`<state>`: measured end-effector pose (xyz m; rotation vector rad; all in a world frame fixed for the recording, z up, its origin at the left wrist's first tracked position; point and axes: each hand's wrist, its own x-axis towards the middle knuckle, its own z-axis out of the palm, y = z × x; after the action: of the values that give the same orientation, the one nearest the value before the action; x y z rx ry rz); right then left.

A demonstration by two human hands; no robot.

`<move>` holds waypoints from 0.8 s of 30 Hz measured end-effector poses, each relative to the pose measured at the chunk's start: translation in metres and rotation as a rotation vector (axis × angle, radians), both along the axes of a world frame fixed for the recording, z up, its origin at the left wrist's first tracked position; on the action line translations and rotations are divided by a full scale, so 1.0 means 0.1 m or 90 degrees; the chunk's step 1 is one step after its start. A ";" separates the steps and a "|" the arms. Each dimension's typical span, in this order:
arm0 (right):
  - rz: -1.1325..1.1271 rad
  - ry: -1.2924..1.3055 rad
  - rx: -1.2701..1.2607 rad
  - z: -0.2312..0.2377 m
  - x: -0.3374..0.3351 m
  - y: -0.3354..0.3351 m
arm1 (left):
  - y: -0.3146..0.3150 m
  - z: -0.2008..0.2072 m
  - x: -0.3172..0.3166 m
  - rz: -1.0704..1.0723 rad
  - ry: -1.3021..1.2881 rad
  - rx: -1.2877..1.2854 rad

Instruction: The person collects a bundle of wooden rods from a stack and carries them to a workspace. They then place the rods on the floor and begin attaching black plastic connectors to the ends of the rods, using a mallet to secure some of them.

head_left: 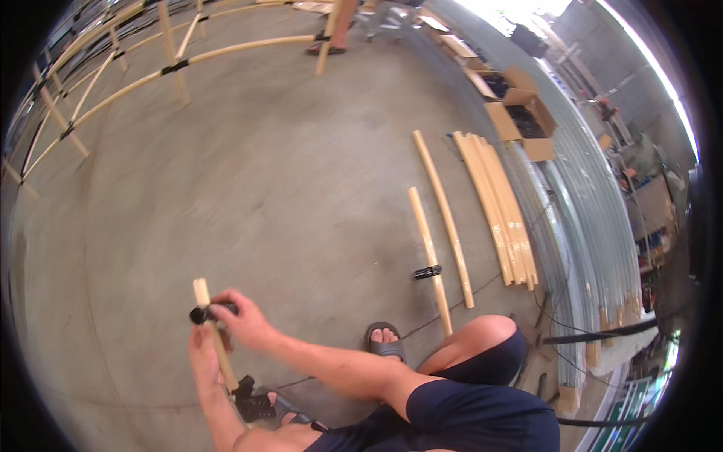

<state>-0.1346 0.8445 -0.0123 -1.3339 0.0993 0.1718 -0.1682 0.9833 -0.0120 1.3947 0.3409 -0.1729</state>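
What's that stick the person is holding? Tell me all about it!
The wooden stick is pale and plain, like raw timber, with a squared top end. It stands tilted, top leaning to the left, above the concrete floor. The left hand wraps around its middle, hiding part of it. The right hand pinches a small black clip against it near the top. Its lower end points toward a dark piece by the person's foot.

stick (214,335) – front left; loose sticks (493,207) – right, on floor (286,188); boxes (520,117) – behind them

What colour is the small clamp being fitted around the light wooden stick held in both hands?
Black, clearest in the head view: the small clamp on the light wooden stick, pinched by the right hand.
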 end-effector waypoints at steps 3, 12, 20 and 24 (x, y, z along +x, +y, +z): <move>0.074 0.116 0.116 0.00 -0.01 -0.11 | 0.05 0.29 0.04 -0.070 0.033 -0.052; -0.068 0.058 0.078 0.12 0.02 -0.02 | -0.09 0.31 0.10 -0.031 0.095 -0.040; -0.017 0.072 0.098 0.27 0.08 -0.22 | -0.13 0.27 0.21 -0.079 0.024 -0.134; 0.000 0.004 0.053 0.19 0.12 -0.22 | -0.05 0.25 0.28 -0.079 0.091 -0.146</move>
<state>-0.1227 0.8222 0.0063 -1.2510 0.0962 0.1782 -0.1404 0.9781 0.0128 1.1789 0.3412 -0.4029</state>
